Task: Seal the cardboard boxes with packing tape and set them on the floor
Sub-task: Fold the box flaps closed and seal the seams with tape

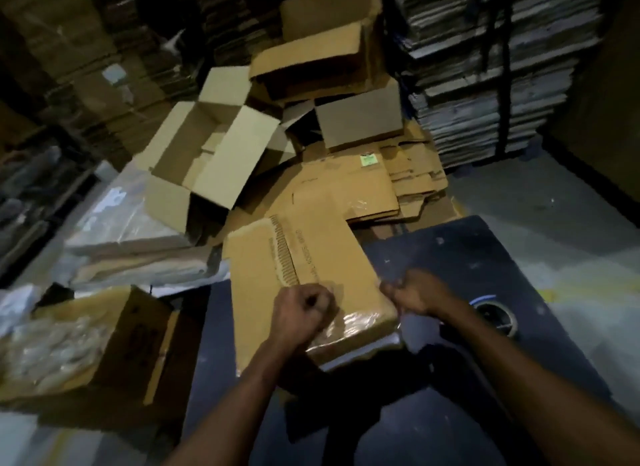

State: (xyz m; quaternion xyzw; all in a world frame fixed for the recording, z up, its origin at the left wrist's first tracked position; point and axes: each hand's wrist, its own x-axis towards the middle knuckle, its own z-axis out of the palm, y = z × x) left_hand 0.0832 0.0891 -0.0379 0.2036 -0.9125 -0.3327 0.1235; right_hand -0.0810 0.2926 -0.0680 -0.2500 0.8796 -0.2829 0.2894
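Head view. A flat brown cardboard box (298,278) with a row of dark printed lettering lies on a dark blue-grey work table (485,257), its near end covered by a glossy band of clear packing tape (360,323). The left hand (301,313) rests on the near part of the box top with its fingers curled into a fist; whether it pinches anything cannot be told. The right hand (415,292) sits at the right near corner of the box, fingers curled, at the tape's edge; its grip on the tape cannot be confirmed in the blur. A roll of packing tape (495,316) lies flat on the table just right of the right forearm.

Beyond the table, an opened pale cardboard carton (207,153) with raised flaps stands among flattened brown cartons (363,181) and further stacked open cartons (329,49). At the left, a brown carton holding clear plastic wrap (79,344) sits beside the table. Tall stacks of flat board (485,67) fill the right background, on a pale floor (554,195).
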